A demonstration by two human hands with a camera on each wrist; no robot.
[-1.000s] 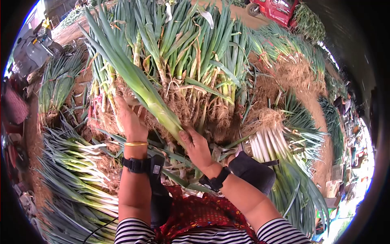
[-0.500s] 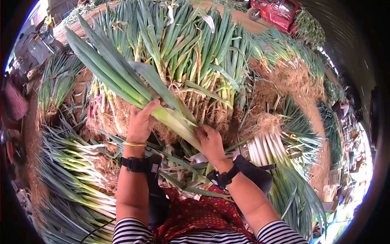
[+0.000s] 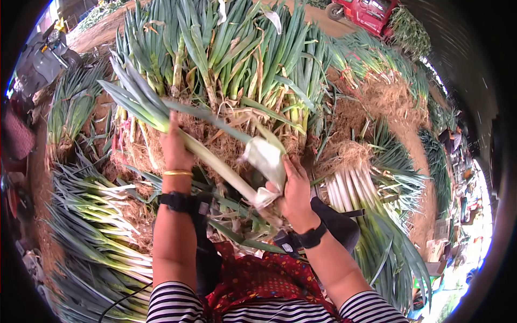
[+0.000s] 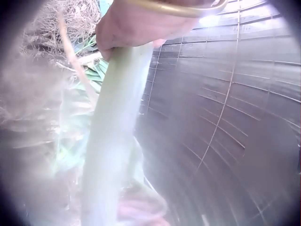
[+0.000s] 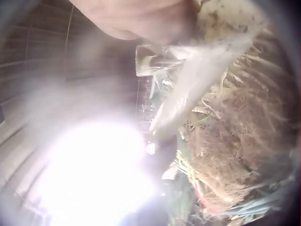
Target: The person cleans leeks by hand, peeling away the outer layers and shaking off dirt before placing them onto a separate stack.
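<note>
Head view: my left hand (image 3: 176, 148) grips the green onion (image 3: 218, 161) before the rooty bundles (image 3: 231, 59); my right hand (image 3: 297, 189) pinches outer skin (image 3: 265, 156) that's just come away, so peeling seems well along. Left wrist: pale shaft (image 4: 113, 132). Right wrist: pretty washed-out.

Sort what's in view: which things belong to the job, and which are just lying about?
Job:
leek, in the left hand
its peeled-back outer layer, in the right hand
likely the upright leeks and white-stemmed pile

Just about:
red vehicle
grey scooter, apparently
</note>
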